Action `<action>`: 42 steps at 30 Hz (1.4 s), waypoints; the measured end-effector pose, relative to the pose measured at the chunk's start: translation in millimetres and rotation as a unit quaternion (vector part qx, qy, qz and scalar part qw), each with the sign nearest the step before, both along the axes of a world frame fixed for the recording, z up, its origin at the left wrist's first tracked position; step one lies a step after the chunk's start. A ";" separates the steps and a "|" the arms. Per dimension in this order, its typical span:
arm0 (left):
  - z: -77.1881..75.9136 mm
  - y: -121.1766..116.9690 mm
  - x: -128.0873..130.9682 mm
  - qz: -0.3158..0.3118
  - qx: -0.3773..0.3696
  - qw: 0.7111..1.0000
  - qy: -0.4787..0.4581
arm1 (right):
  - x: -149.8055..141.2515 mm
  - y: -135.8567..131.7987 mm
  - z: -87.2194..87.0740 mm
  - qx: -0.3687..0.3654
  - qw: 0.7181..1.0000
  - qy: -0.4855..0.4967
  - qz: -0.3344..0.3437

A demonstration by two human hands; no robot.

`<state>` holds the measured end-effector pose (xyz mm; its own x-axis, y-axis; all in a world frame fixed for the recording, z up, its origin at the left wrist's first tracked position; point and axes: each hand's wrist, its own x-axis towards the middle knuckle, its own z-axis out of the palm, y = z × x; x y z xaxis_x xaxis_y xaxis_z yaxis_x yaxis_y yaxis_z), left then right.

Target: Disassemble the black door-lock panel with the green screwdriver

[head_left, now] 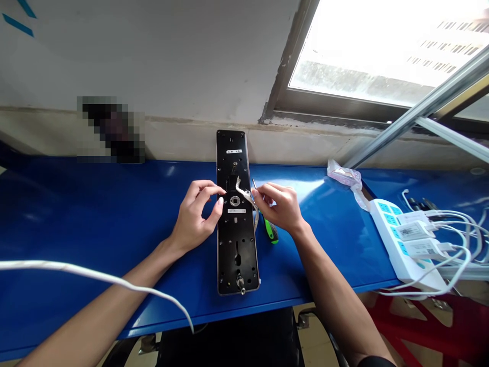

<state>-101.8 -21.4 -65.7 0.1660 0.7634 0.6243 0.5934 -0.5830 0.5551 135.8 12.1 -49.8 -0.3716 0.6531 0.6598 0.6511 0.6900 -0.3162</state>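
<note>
A long black lock panel lies lengthwise on the blue table, its back side up. My left hand rests at the panel's left edge, fingers curled, with fingertips touching the panel near its round centre hole. My right hand is on the right side and pinches a white ribbon cable that comes out of the panel. A screwdriver with a green and black handle lies under my right hand, beside the panel.
A white power strip with several plugged-in chargers and white cables sits at the right. A small plastic bag lies near the window. A white cable crosses the front left. Metal rails slant at the right.
</note>
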 end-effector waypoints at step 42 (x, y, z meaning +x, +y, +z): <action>-1.7 2.7 -2.7 -0.008 0.001 1.000 -0.016 | 35.3 6.0 7.1 -0.276 0.952 -0.128 0.005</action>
